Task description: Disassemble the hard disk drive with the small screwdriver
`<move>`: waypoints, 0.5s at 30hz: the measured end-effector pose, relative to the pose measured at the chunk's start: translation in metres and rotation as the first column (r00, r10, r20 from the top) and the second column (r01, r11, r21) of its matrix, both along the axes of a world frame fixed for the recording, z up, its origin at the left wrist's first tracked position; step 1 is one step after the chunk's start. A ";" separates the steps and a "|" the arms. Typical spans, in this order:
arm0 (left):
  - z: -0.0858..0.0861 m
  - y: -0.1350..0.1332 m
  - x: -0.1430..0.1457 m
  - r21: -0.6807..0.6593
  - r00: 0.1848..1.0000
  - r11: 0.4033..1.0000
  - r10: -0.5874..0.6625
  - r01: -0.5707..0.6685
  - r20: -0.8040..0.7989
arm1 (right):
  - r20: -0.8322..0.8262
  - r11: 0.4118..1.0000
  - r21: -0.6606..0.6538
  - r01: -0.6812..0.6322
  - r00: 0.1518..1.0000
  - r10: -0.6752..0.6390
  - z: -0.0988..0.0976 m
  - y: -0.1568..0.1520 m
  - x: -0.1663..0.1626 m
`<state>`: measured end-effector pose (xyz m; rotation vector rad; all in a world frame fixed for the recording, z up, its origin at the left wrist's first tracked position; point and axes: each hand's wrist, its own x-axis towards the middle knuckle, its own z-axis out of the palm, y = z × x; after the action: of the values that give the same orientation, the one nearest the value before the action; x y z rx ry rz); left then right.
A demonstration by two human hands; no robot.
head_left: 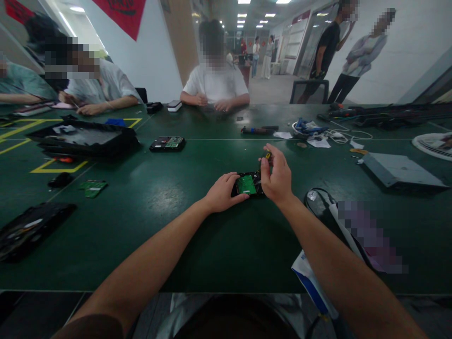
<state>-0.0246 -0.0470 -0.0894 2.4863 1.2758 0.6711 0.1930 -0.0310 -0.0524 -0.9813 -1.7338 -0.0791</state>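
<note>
A hard drive, black with a green circuit board facing up, lies flat on the green table in front of me. My left hand grips its left end, thumb along the near edge and fingers at the far edge. Over the drive's right end, my right hand is closed around a small screwdriver with a black and yellow handle. The screwdriver's tip is hidden or too small to make out.
Another hard drive lies farther back. Leftward are a black tray, a loose green circuit board and a black device. To the right are a cable and a grey metal box. A person sits opposite.
</note>
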 end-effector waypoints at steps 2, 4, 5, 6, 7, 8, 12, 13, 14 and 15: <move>0.000 0.000 0.000 0.002 1.000 1.000 0.002 -0.002 0.000 | -0.009 1.000 0.000 0.005 1.000 -0.005 0.000 0.000 0.000; 0.000 0.000 0.000 0.006 1.000 1.000 0.002 -0.002 0.000 | -0.014 1.000 0.017 0.026 1.000 -0.026 0.001 -0.001 0.000; 0.000 0.000 0.000 0.007 1.000 1.000 0.003 -0.003 0.001 | -0.011 0.999 0.023 0.035 0.999 -0.035 0.002 -0.001 0.000; -0.001 0.000 0.000 0.007 1.000 1.000 0.003 -0.003 0.001 | -0.005 0.999 0.027 0.041 0.999 -0.041 0.002 -0.001 0.001; -0.001 0.001 0.000 0.007 1.000 1.000 0.001 -0.001 0.001 | 0.000 0.999 0.027 0.044 0.999 -0.044 0.002 -0.001 0.001; -0.001 0.001 0.000 0.009 1.000 1.000 0.001 -0.001 0.002 | 0.003 0.999 0.020 0.039 0.999 -0.039 0.002 -0.001 0.001; -0.002 0.001 0.000 0.016 1.000 1.000 -0.001 0.001 0.004 | -0.007 0.999 -0.031 -0.018 1.000 0.018 -0.001 0.001 0.001; -0.003 0.001 0.000 0.021 1.000 1.000 -0.002 0.002 0.006 | -0.008 0.999 -0.037 -0.031 1.000 0.030 -0.002 0.001 0.000; -0.003 0.002 0.000 0.023 1.000 1.000 -0.003 0.003 0.007 | -0.005 0.999 -0.037 -0.036 0.999 0.036 -0.002 0.001 0.000; -0.003 0.002 0.000 0.025 1.000 1.000 -0.005 0.005 0.008 | -0.001 0.999 -0.031 -0.031 1.000 0.031 -0.001 0.001 0.000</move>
<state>-0.0249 -0.0452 -0.0929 2.5028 1.2656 0.6995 0.1927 -0.0305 -0.0536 -0.9767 -1.7541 -0.0322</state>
